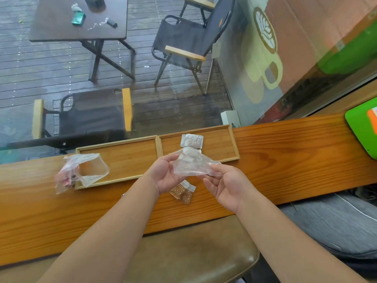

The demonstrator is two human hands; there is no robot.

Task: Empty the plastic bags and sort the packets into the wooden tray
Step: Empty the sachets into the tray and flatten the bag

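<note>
Bag handling, mid-empty

Tray [234,144] sits mid-frame, white packets [192,141] in its right compartment. We hold the limp, slippery clear bag [190,164]: left hand [166,176] and right hand [226,185] pinching its edges. Brown packets [183,190] lie below, light; pinch corners.

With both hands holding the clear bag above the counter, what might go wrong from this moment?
1. The left hand and right hand hold the clear bag over the near rim of the wooden tray; white packets inside may fall onto the counter.
2. Two brown packets lie outside the tray, partly under the hands, and may be forgotten.
3. The second bag overhangs the tray's left corner and may slide off.
</note>
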